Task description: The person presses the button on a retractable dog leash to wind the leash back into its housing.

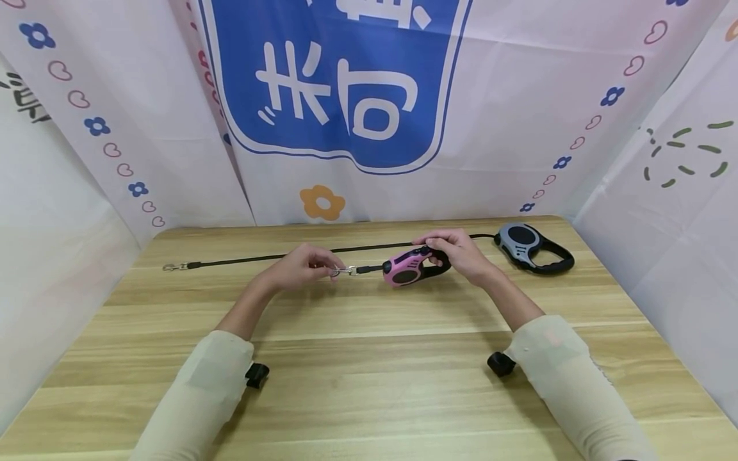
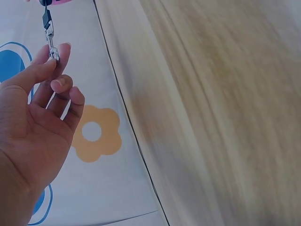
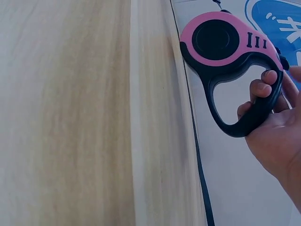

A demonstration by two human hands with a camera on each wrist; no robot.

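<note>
A pink and black retractable dog leash [image 1: 405, 269] is held above the table by my right hand [image 1: 459, 254], whose fingers wrap its black loop handle [image 3: 256, 115]. From its front a short black strap [image 1: 369, 269] runs to a silver snap hook [image 1: 348, 271]. My left hand [image 1: 301, 267] pinches the end of that hook between thumb and fingertips, as the left wrist view shows with the hook [image 2: 51, 40]. Behind both hands lies a grey and black retractable leash [image 1: 521, 243]. Its cord [image 1: 242, 259] stretches left along the table, partly hidden by my hands.
The wooden table [image 1: 369, 384] reaches back to a white printed cloth [image 1: 484, 186], which also hangs at both sides. At the far left lies the grey leash's metal hook [image 1: 175, 267]. Dark devices [image 1: 257, 375] sit at my sleeves.
</note>
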